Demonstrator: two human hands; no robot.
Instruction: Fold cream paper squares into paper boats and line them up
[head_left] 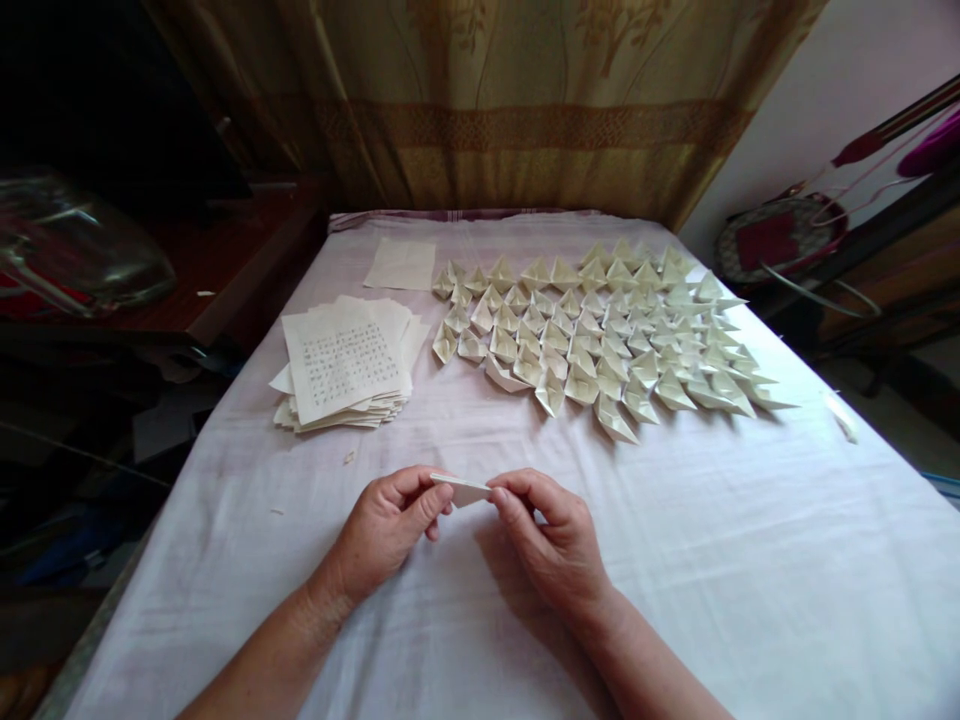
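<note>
A small folded piece of white paper [466, 491], roughly triangular with a straight upper edge, is held up between my two hands over the cloth. My left hand [401, 515] pinches its left end, thumb in front and fingers behind. At the right tip, the thumb and forefinger of my right hand [555, 535] close on the same paper. Beyond my left hand lies a stack of loose paper sheets [345, 360], the top one covered in handwriting. Many folded paper boats [581, 385] stand in close rows beyond my right hand.
A white cloth [720, 560] covers the table. One single sheet [401, 264] lies flat near the back. Small paper scraps [349, 457] rest near the stack. A patterned curtain [480, 120] hangs behind, and a dark wooden cabinet [247, 270] with a glass jar stands at left.
</note>
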